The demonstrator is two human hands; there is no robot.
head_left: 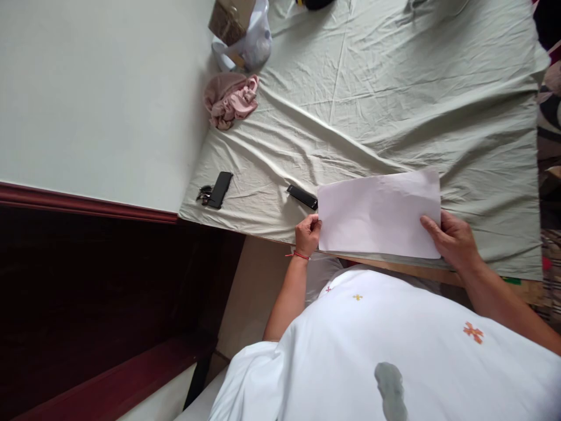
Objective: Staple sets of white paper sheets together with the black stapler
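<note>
A white sheet of paper (pixel 379 215) is held out wide between my two hands at the near edge of the cloth-covered table. My left hand (pixel 308 234), with a red string at the wrist, pinches its left edge. On the right edge, my right hand (pixel 456 237) grips with the thumb on top and the fingers underneath, partly hidden. Whether it is one sheet or a thin stack, I cannot tell. Just beyond my left hand lies a black stapler-like object (pixel 302 197), close to the paper's left edge.
A pale green cloth (pixel 394 117) with wrinkles covers the table. Toward the left lie a black phone-like object (pixel 220 189) and keys (pixel 204 195). Farther back are a crumpled pink cloth (pixel 232 100) and a plastic bag (pixel 256 41) by the white wall (pixel 100 99).
</note>
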